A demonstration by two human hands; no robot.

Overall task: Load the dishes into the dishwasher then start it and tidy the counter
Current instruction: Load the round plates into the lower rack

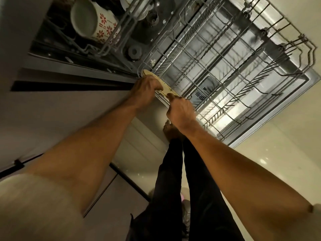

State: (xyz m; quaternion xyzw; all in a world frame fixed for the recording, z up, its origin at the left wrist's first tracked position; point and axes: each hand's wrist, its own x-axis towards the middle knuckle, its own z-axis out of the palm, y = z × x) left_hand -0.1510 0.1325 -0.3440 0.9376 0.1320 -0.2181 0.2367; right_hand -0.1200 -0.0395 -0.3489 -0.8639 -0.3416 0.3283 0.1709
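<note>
Over rack (pixel 225 54), hands on plate (pixel 165 86)

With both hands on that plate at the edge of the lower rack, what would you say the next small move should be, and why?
Probably ease the plate down on edge between the tines of the lower rack. The left hand and right hand both grip it at the rack's near corner, and the rack looks otherwise unloaded.

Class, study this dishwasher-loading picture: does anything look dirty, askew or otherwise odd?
The plate, gripped on edge by both the left hand and right hand at the lower rack's corner, carries specks, seemingly food. The patterned mug lies on its side. Nothing looks damaged.
</note>
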